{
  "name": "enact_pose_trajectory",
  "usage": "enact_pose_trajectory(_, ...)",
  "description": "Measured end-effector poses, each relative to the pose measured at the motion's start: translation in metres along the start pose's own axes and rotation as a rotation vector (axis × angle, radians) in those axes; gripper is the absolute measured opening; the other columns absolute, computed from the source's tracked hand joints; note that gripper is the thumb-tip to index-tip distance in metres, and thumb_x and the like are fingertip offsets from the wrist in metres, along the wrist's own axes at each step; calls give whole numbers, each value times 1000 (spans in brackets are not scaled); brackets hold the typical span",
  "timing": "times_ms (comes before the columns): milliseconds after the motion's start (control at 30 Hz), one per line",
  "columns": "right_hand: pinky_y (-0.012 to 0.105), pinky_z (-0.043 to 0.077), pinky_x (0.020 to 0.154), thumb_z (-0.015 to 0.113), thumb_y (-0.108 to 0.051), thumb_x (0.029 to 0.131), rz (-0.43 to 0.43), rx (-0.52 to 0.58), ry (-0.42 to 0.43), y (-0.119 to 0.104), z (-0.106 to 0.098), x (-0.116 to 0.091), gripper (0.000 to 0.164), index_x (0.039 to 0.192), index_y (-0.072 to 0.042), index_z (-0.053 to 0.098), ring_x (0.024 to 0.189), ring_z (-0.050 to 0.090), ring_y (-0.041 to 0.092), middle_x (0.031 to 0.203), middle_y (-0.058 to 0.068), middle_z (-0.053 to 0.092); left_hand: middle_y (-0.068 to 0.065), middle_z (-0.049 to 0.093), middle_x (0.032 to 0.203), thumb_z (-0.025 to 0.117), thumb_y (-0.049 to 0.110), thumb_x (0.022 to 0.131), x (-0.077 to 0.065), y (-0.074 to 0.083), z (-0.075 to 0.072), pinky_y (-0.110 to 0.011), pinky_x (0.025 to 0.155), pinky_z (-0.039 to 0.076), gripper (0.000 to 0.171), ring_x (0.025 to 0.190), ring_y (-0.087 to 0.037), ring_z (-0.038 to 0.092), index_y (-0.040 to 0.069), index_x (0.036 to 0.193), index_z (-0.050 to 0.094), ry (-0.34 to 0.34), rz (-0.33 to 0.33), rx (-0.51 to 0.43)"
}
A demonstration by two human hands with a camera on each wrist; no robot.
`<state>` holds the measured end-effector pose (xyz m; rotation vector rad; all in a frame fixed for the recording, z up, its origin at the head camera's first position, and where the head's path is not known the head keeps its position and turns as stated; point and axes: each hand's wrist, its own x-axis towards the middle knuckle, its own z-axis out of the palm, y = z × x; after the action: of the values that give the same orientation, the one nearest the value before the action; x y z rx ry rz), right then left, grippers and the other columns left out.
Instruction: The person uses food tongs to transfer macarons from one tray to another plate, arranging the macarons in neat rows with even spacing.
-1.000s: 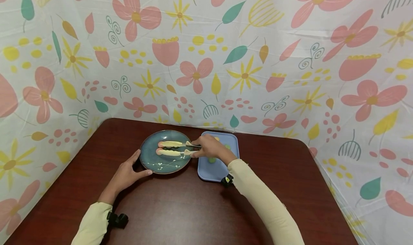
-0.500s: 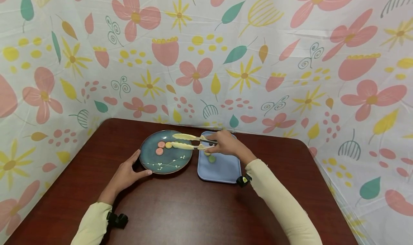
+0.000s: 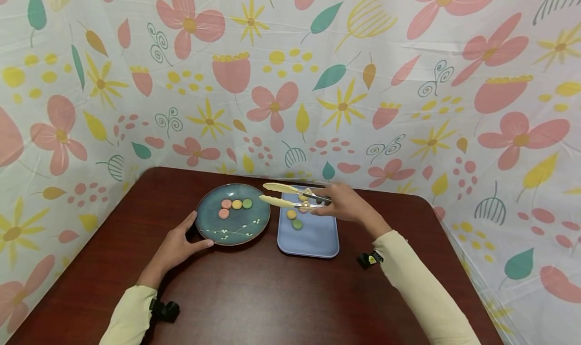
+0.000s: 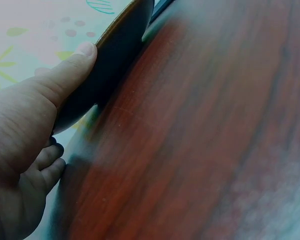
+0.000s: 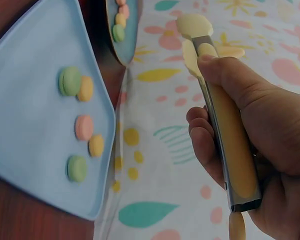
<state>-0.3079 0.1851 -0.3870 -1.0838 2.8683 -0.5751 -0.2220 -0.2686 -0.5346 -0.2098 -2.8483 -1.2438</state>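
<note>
My left hand (image 3: 176,246) rests at the near left rim of the blue-green round plate (image 3: 238,226), index finger and thumb straight and spread along it. In the left wrist view the thumb touches the plate's edge (image 4: 107,44). Two pink macarons (image 3: 224,214), a yellow macaron (image 3: 236,204) and a green macaron (image 3: 247,204) lie on the plate. My right hand (image 3: 347,204) grips metal tongs (image 3: 278,201) with cream tips, their arms apart and nothing between them. They hang over the blue tray (image 3: 310,244), where green macarons (image 5: 77,168), yellow macarons (image 5: 96,145) and a pink macaron (image 5: 84,128) sit.
Plate and tray stand side by side near the back of the dark wooden table (image 3: 254,294). Behind them hangs a white flower-print cloth (image 3: 290,82), which also runs along both sides. A black wrist camera (image 3: 165,310) is strapped on the left sleeve.
My right hand and the tongs have moved right from the plate to over the tray, uncovering the green macaron on the plate. My left hand stays at the rim.
</note>
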Motion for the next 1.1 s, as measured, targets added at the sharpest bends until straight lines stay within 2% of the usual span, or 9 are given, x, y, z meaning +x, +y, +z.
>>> enact_pose_trajectory(133,23,39,51,85,-33,85,20,4,16,7,-5,-15,58,134,-6,68,49,40,7,111,14,76,-22,21,167,82,59,80,0,0,0,-63,116,32,119,151,-44,26,-1,162,20,1,-1,1)
enact_pose_trajectory(233,24,38,51,84,-35,86,56,3,11,12,-8,-25,60,135,-7,67,50,40,7,90,5,75,-22,21,167,82,59,80,0,0,0,-63,115,32,119,151,-45,26,-1,162,19,1,-2,0)
enact_pose_trajectory(333,24,35,52,83,-37,86,102,-4,-5,18,-9,-34,60,136,-8,67,50,36,7,65,-6,62,-22,21,167,82,58,80,0,1,0,-63,115,32,118,151,-45,26,-1,162,19,1,-3,0)
enact_pose_trajectory(367,24,35,52,83,-37,87,113,-4,-10,20,-10,-37,60,136,-8,67,49,35,8,65,-8,62,-22,21,167,82,58,81,-1,1,0,-64,115,32,118,151,-45,26,-1,162,19,1,-3,-1)
enact_pose_trajectory(467,26,37,55,84,-36,86,135,-14,-11,26,-9,-45,59,135,-5,68,53,40,8,73,-3,70,-22,21,167,82,57,81,-1,2,0,-64,115,32,118,151,-45,26,-1,162,20,2,-2,-1)
enact_pose_trajectory(600,27,41,58,83,-35,87,159,-11,-6,34,-6,-57,58,133,-3,68,63,50,10,104,7,77,-22,21,167,82,58,81,-1,1,0,-64,115,32,118,151,-45,26,-1,162,19,2,-2,0)
enact_pose_trajectory(700,26,42,57,83,-36,87,185,4,-10,40,-1,-64,59,133,-3,68,64,51,10,100,4,77,-21,20,168,81,58,81,-1,0,0,-64,116,31,118,151,-45,25,-1,162,19,2,-3,-1)
enact_pose_trajectory(867,25,41,54,84,-36,86,205,17,-26,47,7,-73,59,133,-4,69,60,49,10,82,-5,71,-21,20,168,81,60,81,-1,-1,0,-64,116,31,119,152,-45,25,0,162,18,2,-4,-1)
enact_pose_trajectory(1100,24,41,55,84,-31,86,210,39,-33,51,21,-83,54,131,-4,70,64,49,10,89,-5,73,-21,20,168,81,60,80,0,-2,1,-64,116,31,119,152,-44,25,0,162,19,2,-5,4)
